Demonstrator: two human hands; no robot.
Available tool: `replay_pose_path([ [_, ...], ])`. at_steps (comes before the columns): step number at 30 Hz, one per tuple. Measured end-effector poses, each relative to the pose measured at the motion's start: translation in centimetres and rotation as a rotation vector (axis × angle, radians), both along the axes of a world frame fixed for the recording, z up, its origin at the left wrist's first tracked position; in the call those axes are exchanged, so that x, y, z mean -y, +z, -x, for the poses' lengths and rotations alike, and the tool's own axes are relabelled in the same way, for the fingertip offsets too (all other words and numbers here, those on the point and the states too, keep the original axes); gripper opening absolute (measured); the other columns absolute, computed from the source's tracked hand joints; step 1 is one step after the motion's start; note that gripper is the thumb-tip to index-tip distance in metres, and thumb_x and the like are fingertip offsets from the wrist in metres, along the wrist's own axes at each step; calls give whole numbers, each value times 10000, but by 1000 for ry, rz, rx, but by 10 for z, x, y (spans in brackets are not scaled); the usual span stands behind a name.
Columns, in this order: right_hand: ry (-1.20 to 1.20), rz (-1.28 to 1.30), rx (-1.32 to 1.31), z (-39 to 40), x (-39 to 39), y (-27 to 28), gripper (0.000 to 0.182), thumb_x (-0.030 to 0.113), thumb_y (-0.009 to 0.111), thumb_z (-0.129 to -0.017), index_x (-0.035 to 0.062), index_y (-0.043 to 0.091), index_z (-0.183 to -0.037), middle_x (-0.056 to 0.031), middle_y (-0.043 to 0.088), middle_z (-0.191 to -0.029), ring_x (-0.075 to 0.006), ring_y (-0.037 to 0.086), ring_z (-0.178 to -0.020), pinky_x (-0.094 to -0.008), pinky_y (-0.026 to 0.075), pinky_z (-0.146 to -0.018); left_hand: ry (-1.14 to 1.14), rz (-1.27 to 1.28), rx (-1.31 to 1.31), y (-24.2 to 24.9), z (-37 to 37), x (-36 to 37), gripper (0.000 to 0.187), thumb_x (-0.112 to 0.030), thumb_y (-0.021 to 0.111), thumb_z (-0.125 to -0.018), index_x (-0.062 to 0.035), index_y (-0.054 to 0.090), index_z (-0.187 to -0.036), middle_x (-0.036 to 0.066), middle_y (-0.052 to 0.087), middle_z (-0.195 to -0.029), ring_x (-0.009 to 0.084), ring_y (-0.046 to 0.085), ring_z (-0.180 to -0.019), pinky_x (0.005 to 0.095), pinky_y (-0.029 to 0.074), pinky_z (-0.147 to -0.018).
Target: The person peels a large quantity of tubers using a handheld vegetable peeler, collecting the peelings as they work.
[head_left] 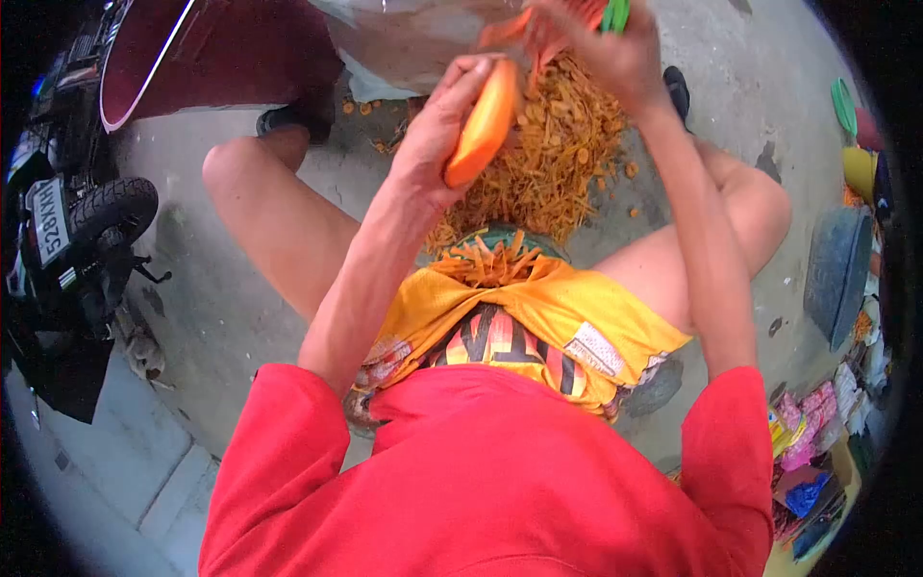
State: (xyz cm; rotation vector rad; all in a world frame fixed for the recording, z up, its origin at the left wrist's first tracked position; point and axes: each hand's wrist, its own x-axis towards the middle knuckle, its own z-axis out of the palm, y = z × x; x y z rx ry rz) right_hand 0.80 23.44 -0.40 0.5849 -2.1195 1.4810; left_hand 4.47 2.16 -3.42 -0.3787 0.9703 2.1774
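My left hand (435, 125) is wrapped round a large, smooth orange carrot (483, 125), holding it tilted above the pile. To its right, my right hand (627, 60) is closed on a peeler with a green handle (615, 14); motion blurs this hand, and the blade cannot be made out. Orange strips hang blurred between the two hands. Below them lies a big heap of carrot peelings (548, 163) with round cut ends among it. More peel strips (495, 262) lie in my lap, on the yellow shorts.
A motorbike wheel (113, 213) stands at the left. Ahead are a dark red curved surface (221, 58) and a pale plastic sack (413, 43). A dark basin (838, 274) leans at the right, with colourful wrappers (812, 423) nearer me. Concrete floor (221, 288) surrounds my legs.
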Motion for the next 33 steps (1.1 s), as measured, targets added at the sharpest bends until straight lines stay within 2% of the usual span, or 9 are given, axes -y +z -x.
replay_pose_path([
  [3,-137,236,213,10,-10,-12,170,91,779,-912,49,653,-1018,-29,708,-865,-158,704,-795,-323,569,-711,-39,-106,-99,-3,11,1,324,-339,595,-1058,-69,611,-1236,28,691,-1059,98,649,-753,294,587,-627],
  [7,124,-161,-116,-11,7,19,137,119,746,-948,57,664,-1038,-31,708,-896,-154,703,-840,-328,578,-745,51,-97,38,11,9,-8,291,-335,655,-1021,-102,637,-1195,15,677,-949,118,635,-674,264,536,-553],
  [13,-73,359,507,-4,-3,13,154,122,757,-947,54,648,-1033,-51,717,-914,-131,691,-838,-288,560,-725,-12,-206,9,0,7,-2,283,-304,637,-1038,-102,624,-1236,34,641,-1010,126,606,-760,231,525,-573],
  [14,-103,139,117,-7,6,0,160,118,757,-946,51,637,-1026,-52,702,-890,-130,688,-845,-292,559,-737,-18,-206,35,-2,9,-2,285,-300,624,-1045,-105,613,-1252,34,635,-1025,126,610,-775,232,518,-564],
  [17,118,-133,-131,-13,7,17,164,123,754,-950,56,625,-1028,-42,675,-852,-118,682,-854,-291,556,-742,50,-55,-35,0,3,-6,282,-298,621,-1047,-100,614,-1248,32,629,-1035,128,611,-795,235,516,-561],
  [23,-139,504,611,-14,7,29,163,104,776,-916,28,638,-954,-34,678,-820,-170,682,-760,-305,535,-667,29,-245,98,12,6,-6,306,-348,618,-1038,-82,640,-1189,37,640,-934,141,620,-725,246,538,-561],
  [25,113,-173,-169,-16,7,27,156,109,776,-925,21,655,-970,-45,687,-813,-164,681,-723,-295,529,-646,108,39,155,30,2,-15,302,-361,621,-1032,-96,656,-1173,16,627,-903,130,604,-707,246,530,-543],
  [29,-339,-48,188,5,-14,-5,188,130,807,-903,36,669,-990,-29,702,-805,-121,648,-732,-288,503,-629,-5,-168,229,-10,8,5,270,-341,630,-1022,-107,673,-1149,35,705,-976,140,644,-708,247,532,-539],
  [33,46,-91,22,-22,7,10,287,233,830,-884,54,707,-1072,-58,749,-921,-126,693,-856,-285,553,-774,54,42,114,24,6,-11,294,-348,621,-1032,-114,671,-1203,9,644,-903,110,600,-689,259,528,-552],
])
